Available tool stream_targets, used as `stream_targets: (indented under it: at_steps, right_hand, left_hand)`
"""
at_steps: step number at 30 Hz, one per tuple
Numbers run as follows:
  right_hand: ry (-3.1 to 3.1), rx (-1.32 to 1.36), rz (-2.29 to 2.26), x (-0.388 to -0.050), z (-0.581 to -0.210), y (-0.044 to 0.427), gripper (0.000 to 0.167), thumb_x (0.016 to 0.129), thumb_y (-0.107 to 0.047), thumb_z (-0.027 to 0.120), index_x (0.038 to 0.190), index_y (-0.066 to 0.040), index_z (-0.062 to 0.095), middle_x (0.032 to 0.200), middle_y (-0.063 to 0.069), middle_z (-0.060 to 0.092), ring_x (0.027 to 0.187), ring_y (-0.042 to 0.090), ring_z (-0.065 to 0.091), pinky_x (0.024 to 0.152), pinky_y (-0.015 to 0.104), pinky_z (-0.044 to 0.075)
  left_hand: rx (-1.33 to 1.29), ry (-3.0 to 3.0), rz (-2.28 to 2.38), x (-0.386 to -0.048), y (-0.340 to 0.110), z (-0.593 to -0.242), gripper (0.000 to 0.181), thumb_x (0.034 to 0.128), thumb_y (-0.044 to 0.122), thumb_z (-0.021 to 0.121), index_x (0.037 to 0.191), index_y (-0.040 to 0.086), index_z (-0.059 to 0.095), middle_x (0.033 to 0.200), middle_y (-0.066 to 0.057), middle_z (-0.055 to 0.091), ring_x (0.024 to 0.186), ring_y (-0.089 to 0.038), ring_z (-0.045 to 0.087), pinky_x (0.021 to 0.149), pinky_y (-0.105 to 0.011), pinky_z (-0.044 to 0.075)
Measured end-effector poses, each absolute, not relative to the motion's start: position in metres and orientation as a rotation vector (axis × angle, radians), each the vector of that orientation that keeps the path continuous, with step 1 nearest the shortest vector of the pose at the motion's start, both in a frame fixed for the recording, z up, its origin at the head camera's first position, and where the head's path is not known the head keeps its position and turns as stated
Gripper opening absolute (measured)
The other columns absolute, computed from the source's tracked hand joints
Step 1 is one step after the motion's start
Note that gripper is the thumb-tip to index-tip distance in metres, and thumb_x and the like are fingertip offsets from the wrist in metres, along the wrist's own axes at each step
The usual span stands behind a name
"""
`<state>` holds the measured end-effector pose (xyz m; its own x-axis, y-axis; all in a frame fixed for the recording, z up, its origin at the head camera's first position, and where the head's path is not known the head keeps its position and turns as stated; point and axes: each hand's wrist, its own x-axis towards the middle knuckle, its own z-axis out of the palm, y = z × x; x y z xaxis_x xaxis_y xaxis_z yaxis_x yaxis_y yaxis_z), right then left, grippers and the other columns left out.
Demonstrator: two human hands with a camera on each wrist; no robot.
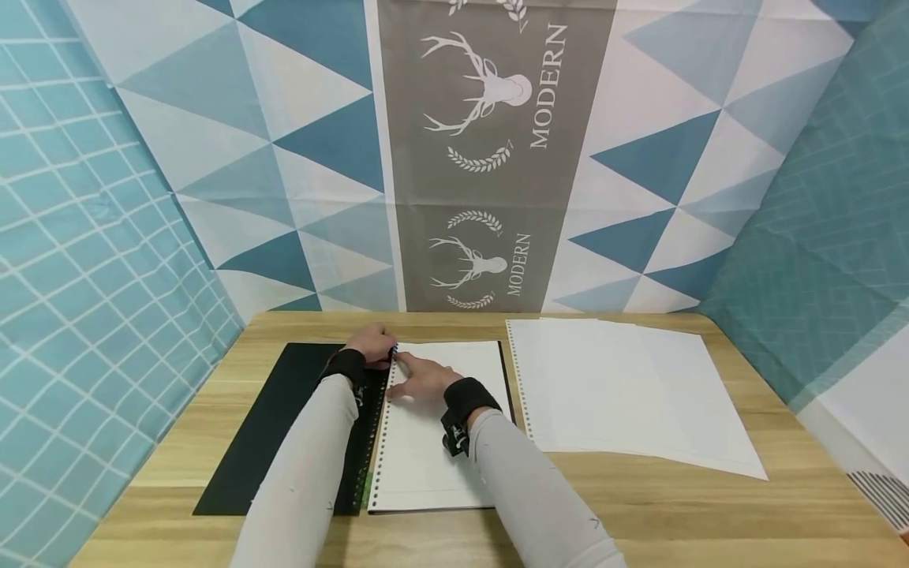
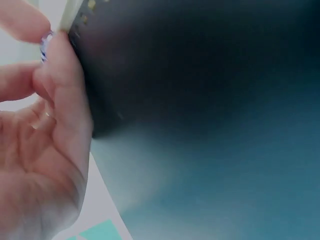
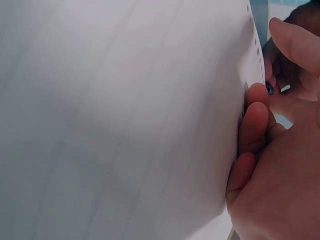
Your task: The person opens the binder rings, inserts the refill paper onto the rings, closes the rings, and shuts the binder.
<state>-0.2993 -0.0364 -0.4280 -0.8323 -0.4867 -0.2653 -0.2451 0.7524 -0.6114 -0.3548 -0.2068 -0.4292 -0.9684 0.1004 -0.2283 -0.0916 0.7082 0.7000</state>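
A stack of white punched sheets (image 1: 440,473) lies in front of the person, its holes along the left side. Beside it on the left is a black punched cover (image 1: 263,442). At the far end of the holed edge, the left hand (image 1: 372,345) pinches a small blue-and-white coil (image 2: 46,46), mostly hidden by the fingers. The right hand (image 1: 426,381) rests on the white sheets just nearer, its fingertips at the holed edge. In the right wrist view, bent fingers (image 3: 254,125) touch the paper, close to the left hand.
Loose white punched sheets (image 1: 618,386) overlap on the right of the wooden table (image 1: 639,513). A green patch (image 1: 366,491) shows between cover and stack. Patterned cloth (image 1: 305,158) hangs behind the table, with blue cloth on both sides.
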Motion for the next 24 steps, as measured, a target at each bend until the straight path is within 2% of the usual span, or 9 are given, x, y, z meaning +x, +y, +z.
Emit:
stream_targets:
  at_steps: [3,5,7,12,18,24]
  right_hand:
    - [2.531,-0.567,-0.816,-0.2999,-0.4281,-0.0348,0.080,0.094,-0.047,0.067,0.161,-0.025,0.029,0.162,0.003,0.042,0.150,0.027,0.040,0.122,0.059,0.026]
    - [2.520,-0.575,-0.834,-0.2996,-0.4274,-0.0341,0.078,0.095,-0.044,0.067,0.161,-0.021,0.030,0.162,0.004,0.042,0.151,0.027,0.039,0.122,0.055,0.028]
    - [2.505,-0.575,-0.852,-0.2993,-0.4267,-0.0338,0.077,0.096,-0.042,0.066,0.161,-0.020,0.030,0.163,0.005,0.041,0.151,0.026,0.038,0.123,0.051,0.030]
    - [2.493,-0.565,-0.855,-0.2996,-0.4267,-0.0347,0.078,0.097,-0.043,0.065,0.161,-0.020,0.028,0.164,0.005,0.040,0.152,0.028,0.038,0.123,0.057,0.026]
    - [2.514,-0.572,-0.831,-0.3014,-0.4281,-0.0346,0.078,0.096,-0.044,0.064,0.161,-0.021,0.028,0.164,0.004,0.040,0.151,0.027,0.038,0.122,0.061,0.024]
    - [2.517,-0.567,-0.824,-0.3010,-0.4280,-0.0342,0.077,0.097,-0.045,0.063,0.161,-0.021,0.029,0.164,0.004,0.040,0.151,0.028,0.038,0.123,0.062,0.022]
  left_hand:
    - [0.044,2.624,1.189,-0.3550,-0.2104,-0.4317,0.022,0.1000,0.008,0.041,0.113,0.001,0.057,0.091,-0.007,0.052,0.072,-0.015,0.054,0.063,-0.027,0.060]
    - [0.070,2.594,1.227,-0.3545,-0.2129,-0.4334,0.025,0.1001,0.006,0.041,0.121,0.000,0.055,0.098,-0.011,0.053,0.075,-0.016,0.055,0.065,-0.029,0.061]
    - [0.066,2.577,1.248,-0.3538,-0.2147,-0.4348,0.023,0.1011,0.008,0.044,0.121,0.001,0.053,0.102,-0.013,0.053,0.078,-0.018,0.056,0.066,-0.029,0.061]
    - [0.021,2.657,1.205,-0.3525,-0.2143,-0.4365,0.019,0.1001,0.016,0.048,0.114,0.003,0.054,0.100,-0.013,0.054,0.080,-0.020,0.058,0.064,-0.029,0.061]
    - [0.038,2.749,1.126,-0.3516,-0.2095,-0.4365,0.022,0.0993,0.019,0.046,0.113,0.004,0.055,0.095,-0.012,0.053,0.076,-0.020,0.058,0.061,-0.028,0.059]
    - [0.095,2.679,1.155,-0.3537,-0.2133,-0.4365,0.023,0.1051,0.017,0.040,0.118,0.006,0.056,0.104,-0.015,0.054,0.082,-0.022,0.056,0.063,-0.029,0.058]
